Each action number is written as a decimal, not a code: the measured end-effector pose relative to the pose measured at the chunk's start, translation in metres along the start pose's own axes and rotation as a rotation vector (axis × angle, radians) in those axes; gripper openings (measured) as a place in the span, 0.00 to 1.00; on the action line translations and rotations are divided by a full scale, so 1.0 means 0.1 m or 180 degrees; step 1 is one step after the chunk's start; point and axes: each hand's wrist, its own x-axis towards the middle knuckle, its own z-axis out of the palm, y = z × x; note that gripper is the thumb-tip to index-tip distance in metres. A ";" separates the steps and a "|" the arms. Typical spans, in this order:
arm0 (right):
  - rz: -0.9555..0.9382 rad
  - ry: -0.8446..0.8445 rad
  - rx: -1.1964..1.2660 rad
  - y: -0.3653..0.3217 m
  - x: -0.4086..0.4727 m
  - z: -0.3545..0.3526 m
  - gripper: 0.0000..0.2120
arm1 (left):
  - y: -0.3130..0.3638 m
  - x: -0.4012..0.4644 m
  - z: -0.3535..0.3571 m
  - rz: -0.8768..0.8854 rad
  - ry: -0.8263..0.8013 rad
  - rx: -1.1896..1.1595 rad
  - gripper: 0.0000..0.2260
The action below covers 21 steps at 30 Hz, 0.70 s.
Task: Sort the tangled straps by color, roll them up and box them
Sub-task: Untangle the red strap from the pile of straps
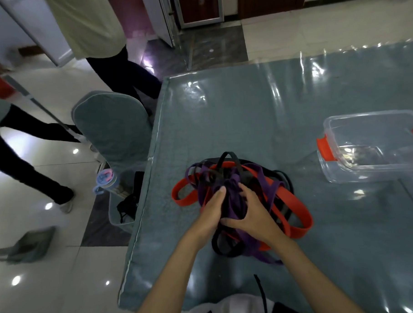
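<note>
The tangle of straps [240, 197] sat on the table [246, 112] right in front of the person, a knot of purple, red and black loops heaped together. The purple strap [233, 202] ran through the middle of the heap, roughly away from the person toward the far edge, and both hands had closed in on it there. The left hand [212, 213] came at it from the left side, fingers curled against the purple bundle with the thumb lying along the top. The right hand [253, 215] met it from the right, fingers wrapped over the same purple lengths, so the two hands were touching across the strap. Wide red strap [295, 214] loops splayed out to the right and left of the hands, and black strap [226, 247] loops trailed back toward the person's body.

The clear box [375, 146] with its red latches stood open well off to the right and a little farther away, so the right hand was the nearer one to it. No rolled straps lay in it. I judged the sorting had barely begun, and the purple would have to be drawn out toward the person, clear of the red.
</note>
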 end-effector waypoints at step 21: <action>-0.0019 -0.0399 0.0096 -0.07 0.02 -0.03 0.56 | 0.04 0.27 -0.08 -0.0561 0.0309 -0.1257 0.11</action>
